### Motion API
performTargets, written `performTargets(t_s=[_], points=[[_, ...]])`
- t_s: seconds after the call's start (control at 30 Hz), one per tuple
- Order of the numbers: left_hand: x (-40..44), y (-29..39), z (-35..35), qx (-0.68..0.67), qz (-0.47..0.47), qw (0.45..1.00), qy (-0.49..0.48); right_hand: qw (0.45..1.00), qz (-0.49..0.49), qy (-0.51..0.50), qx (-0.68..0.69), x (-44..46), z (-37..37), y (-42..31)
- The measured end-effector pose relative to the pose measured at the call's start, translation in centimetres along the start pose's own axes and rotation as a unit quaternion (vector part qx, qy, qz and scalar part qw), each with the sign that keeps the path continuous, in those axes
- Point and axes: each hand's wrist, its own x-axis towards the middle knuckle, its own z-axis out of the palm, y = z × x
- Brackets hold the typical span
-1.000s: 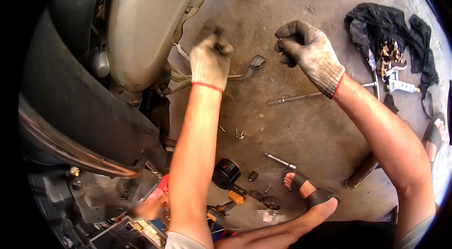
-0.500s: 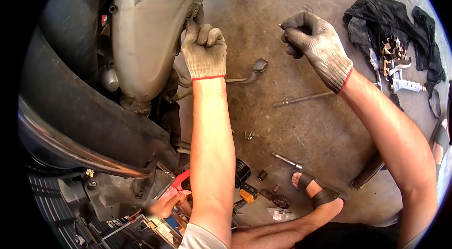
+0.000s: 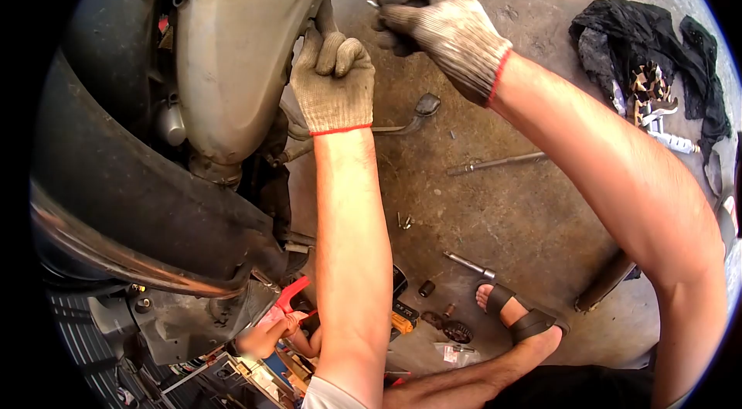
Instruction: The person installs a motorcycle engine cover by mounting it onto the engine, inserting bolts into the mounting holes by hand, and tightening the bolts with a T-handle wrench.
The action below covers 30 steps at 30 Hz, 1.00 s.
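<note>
Our left hand (image 3: 334, 73) is raised to the lower edge of the large metal cover (image 3: 232, 61), its gloved fingers reaching up along that edge with some of them folded toward the palm. The fingertips are partly hidden there, so we cannot tell whether they grip anything.

Our right hand (image 3: 440, 26), gloved too, is pinched narrow on a small bright piece (image 3: 372, 3), whose tip pokes out toward the cover. We hold it near the left hand but apart from it, above the floor (image 3: 464, 208).

The cover fills the upper left of our view, with raised lettering near its top, and a dark curved panel (image 3: 139, 169) runs beside it. Just past our left wrist a lever (image 3: 427, 105) ends in a dark pad. A metal bar (image 3: 498, 163) lies on the floor below our right forearm. Nearer us are a few small screws (image 3: 404, 221), a slim steel extension (image 3: 469, 264), a black socket (image 3: 426, 288) and a yellow-and-black power tool (image 3: 403, 318), partly behind our left forearm. Off to the right, a black cloth (image 3: 630, 34) lies crumpled near a silver peg (image 3: 676, 142).
</note>
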Motion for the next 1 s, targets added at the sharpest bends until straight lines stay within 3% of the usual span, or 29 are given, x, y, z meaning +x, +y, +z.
performTargets(t_s=[0.2,0.5,0.57,0.6,0.67,0.77,0.8,0.9,0.93,0.97,1.0], points=[[-0.2,0.7,-0.3,0.011,0.006,1.000,0.012,0.998,-0.028,-0.054,0.017,2.7,3.4,0.0],[-0.4,0.7,-0.2,0.023,0.010,0.999,0.027,0.997,-0.016,-0.016,0.079,3.5,4.2,1.1],[-0.3,0.6,-0.2,0.049,0.026,0.994,0.093,0.990,-0.097,0.005,-0.101,3.5,4.4,1.1],[-0.3,0.6,-0.2,0.048,0.026,0.994,0.093,0.990,-0.098,0.005,-0.101,3.7,4.5,1.2],[-0.3,0.6,-0.2,0.043,0.017,0.995,0.088,0.984,-0.161,-0.058,0.051,4.3,4.9,1.6],[-0.6,0.2,1.0,0.050,0.021,0.995,0.083,0.987,-0.156,-0.045,0.022,6.7,5.3,2.6],[-0.6,0.5,0.6,0.049,0.021,0.995,0.082,0.987,-0.155,-0.013,-0.047,6.8,5.1,2.8],[-1.3,0.4,0.4,0.059,-0.021,0.998,0.000,0.989,-0.125,-0.047,-0.069,7.0,4.2,3.2],[-1.9,-0.3,0.4,0.145,0.036,0.984,0.094,0.955,-0.171,-0.077,-0.230,6.1,3.5,3.7],[-2.5,-0.7,0.8,0.230,0.093,0.951,0.186,0.883,-0.230,-0.088,-0.399,5.3,2.7,4.4],[-3.0,-0.5,0.0,0.235,0.079,0.953,0.176,0.794,-0.293,-0.086,-0.525,4.4,2.0,4.9]])
